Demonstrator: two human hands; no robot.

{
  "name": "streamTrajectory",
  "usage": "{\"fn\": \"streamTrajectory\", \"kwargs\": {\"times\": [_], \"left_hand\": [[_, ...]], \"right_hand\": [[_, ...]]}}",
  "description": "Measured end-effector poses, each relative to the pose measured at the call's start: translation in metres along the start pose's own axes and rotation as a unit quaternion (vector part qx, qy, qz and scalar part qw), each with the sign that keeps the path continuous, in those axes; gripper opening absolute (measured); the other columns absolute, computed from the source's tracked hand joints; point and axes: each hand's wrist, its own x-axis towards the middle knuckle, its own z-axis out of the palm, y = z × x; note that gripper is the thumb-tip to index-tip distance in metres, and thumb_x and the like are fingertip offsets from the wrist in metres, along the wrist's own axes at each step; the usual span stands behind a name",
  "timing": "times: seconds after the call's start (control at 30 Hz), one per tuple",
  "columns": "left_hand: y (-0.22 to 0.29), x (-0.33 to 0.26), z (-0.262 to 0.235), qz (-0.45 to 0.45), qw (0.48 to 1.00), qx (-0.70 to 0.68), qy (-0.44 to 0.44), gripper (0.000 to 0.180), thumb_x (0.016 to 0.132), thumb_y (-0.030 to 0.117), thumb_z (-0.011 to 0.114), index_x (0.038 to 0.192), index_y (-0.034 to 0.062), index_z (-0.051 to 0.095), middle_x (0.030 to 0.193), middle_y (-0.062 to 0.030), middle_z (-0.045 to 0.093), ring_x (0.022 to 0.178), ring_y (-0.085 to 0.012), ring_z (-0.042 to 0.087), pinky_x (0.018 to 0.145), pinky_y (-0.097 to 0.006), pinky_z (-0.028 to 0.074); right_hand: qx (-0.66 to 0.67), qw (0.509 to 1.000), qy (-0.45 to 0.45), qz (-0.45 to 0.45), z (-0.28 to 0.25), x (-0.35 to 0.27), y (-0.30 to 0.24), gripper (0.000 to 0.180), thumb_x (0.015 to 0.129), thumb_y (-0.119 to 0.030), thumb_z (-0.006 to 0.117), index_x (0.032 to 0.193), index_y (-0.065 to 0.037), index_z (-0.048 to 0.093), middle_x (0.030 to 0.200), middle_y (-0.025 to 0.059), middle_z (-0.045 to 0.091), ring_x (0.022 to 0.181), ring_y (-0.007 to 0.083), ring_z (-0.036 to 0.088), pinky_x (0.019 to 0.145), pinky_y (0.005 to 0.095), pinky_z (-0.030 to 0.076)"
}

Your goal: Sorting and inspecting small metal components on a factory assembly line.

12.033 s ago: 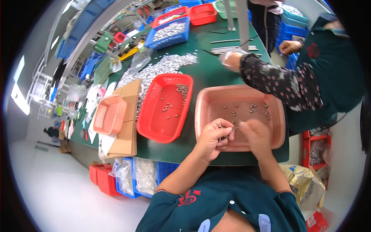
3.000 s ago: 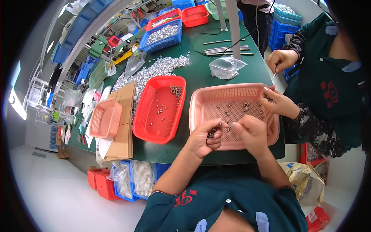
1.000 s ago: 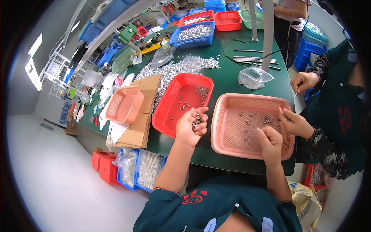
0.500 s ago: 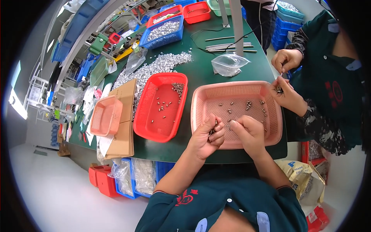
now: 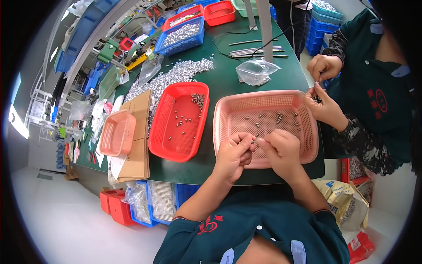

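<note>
Over the near edge of the pink basket (image 5: 222,105), my left hand (image 5: 234,155) is closed, with thumb and forefinger pinching a small metal cylindrical part (image 5: 253,141). My right hand (image 5: 283,152) has its thumb and forefinger pressed together close beside that part. Whatever sits between those right fingers is too small to make out. Several small metal cylinders (image 5: 279,118) lie scattered on the basket's mesh floor. To the left, a red basket (image 5: 176,149) has more such pieces, heaped in its far right corner (image 5: 198,101) and loose across the bottom.
A co-worker's hands (image 5: 325,105) work at the pink basket's right side. Beyond the baskets lie a pile of silvery parts (image 5: 180,75), a clear plastic bag (image 5: 257,72), metal rods (image 5: 257,52) and an upright post (image 5: 266,31). A small pink basket (image 5: 118,132) rests on cardboard (image 5: 136,154) at left.
My left hand's fingertips have come up and closer to my right hand's, narrowing the gap between them. The whole view has shifted slightly.
</note>
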Motion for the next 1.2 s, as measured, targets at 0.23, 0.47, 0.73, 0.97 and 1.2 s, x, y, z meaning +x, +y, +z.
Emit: {"fn": "streamTrajectory", "kwargs": {"times": [0.23,0.47,0.73,0.97,1.2], "left_hand": [[0.002,0.0,0.011,0.025,0.996,0.086,0.017,0.011,0.089,0.013,0.056,0.09,0.0025,0.056,0.068,-0.002,0.053,0.044,-0.0019,0.035,0.039,-0.016,0.024],[0.008,-0.002,0.011,-0.038,0.997,0.07,-0.001,0.011,0.088,0.014,0.057,0.092,0.0037,0.054,0.067,-0.0004,0.051,0.044,-0.0017,0.033,0.039,-0.016,0.023],[0.015,0.0,0.004,0.007,0.988,0.134,0.071,0.016,0.09,0.018,0.053,0.096,0.0037,0.053,0.065,0.001,0.047,0.044,-0.002,0.032,0.039,-0.016,0.022],[0.025,0.006,-0.005,-0.1,0.992,0.021,0.068,0.024,0.094,0.021,0.038,0.105,0.0019,0.048,0.072,-0.0067,0.052,0.045,-0.0053,0.033,0.037,-0.018,0.023],[0.023,0.004,-0.013,-0.102,0.992,-0.05,-0.046,0.016,0.09,0.01,0.039,0.101,0.0018,0.049,0.073,-0.0098,0.053,0.043,-0.0061,0.033,0.037,-0.018,0.024]], "right_hand": [[-0.019,0.999,-0.021,-0.024,0.004,-0.002,0.005,0.016,0.075,-0.007,0.066,0.064,-0.001,0.056,0.057,0.009,0.05,0.051,0.0222,0.051,0.047,0.0312,0.038],[0.089,0.989,-0.028,0.111,0.003,-0.002,0.01,0.02,0.08,-0.009,0.064,0.066,0.003,0.056,0.054,0.0067,0.047,0.05,0.0111,0.045,0.046,0.0277,0.034],[0.121,0.981,0.008,0.153,-0.004,-0.005,0.018,0.022,0.082,-0.01,0.062,0.066,0.003,0.055,0.056,0.0029,0.046,0.052,0.0073,0.041,0.047,0.0252,0.032],[0.124,0.98,0.004,0.159,0.0,-0.008,0.014,0.021,0.082,-0.009,0.062,0.067,0.003,0.055,0.056,0.0036,0.047,0.052,0.0077,0.042,0.047,0.0253,0.032],[0.11,0.983,-0.016,0.149,0.002,-0.007,0.01,0.02,0.081,-0.009,0.063,0.066,0.003,0.055,0.056,0.0043,0.047,0.051,0.0079,0.042,0.046,0.026,0.032]]}}
